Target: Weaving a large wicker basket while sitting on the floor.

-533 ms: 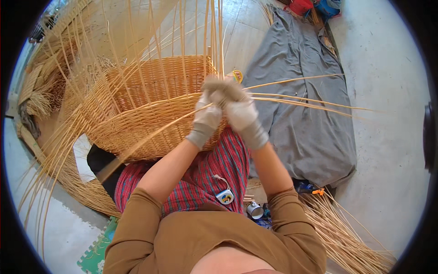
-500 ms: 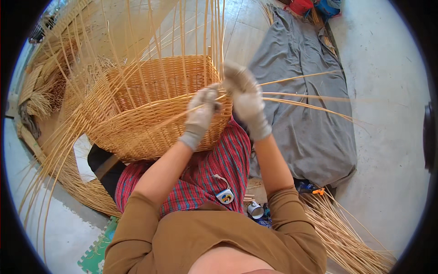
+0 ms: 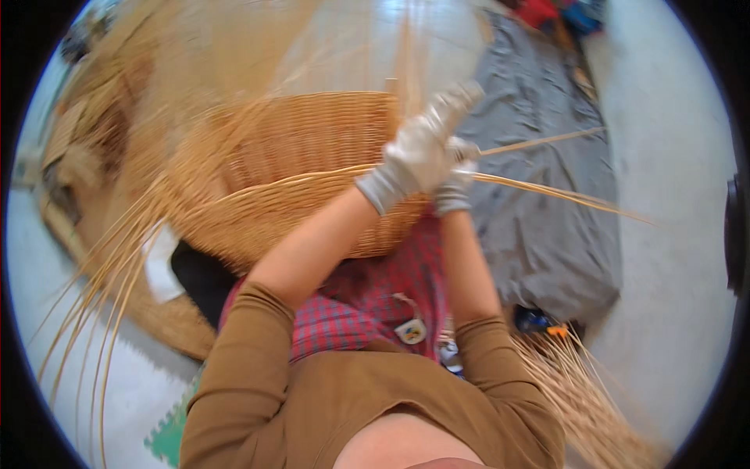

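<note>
So, nearest up is one person in one brown top [image 3: 336, 399], with one red plaid cloth [image 3: 332, 322] over the lap and one small white gadget [image 3: 411, 331] lying on it. To the person's left there's one green mat [image 3: 166, 439] with a toothed edge; to the right, one bundle of loose canes [image 3: 586, 399], way too many to count, with one orange bit [image 3: 557, 331] by its top end. One wicker basket [image 3: 266, 211] sits just beyond the lap, near wall toward the person, and both gloved hands are at its right end. That's two light gloves: the left hand [image 3: 426, 148] is in front, fingers stretched up and away, and it partly covers the right hand [image 3: 455, 184]. Honestly can't tell whether either is gripping anything, it's too blurry and overlapped. Out past them to the right stick one upper cane [image 3: 539, 143] and at least two lower canes [image 3: 558, 191] close together, over one grey cloth [image 3: 539, 242]. Farthest off, near the top edge, one red thing [image 3: 537, 12] and one blue thing [image 3: 582, 17], both blurred.
</note>
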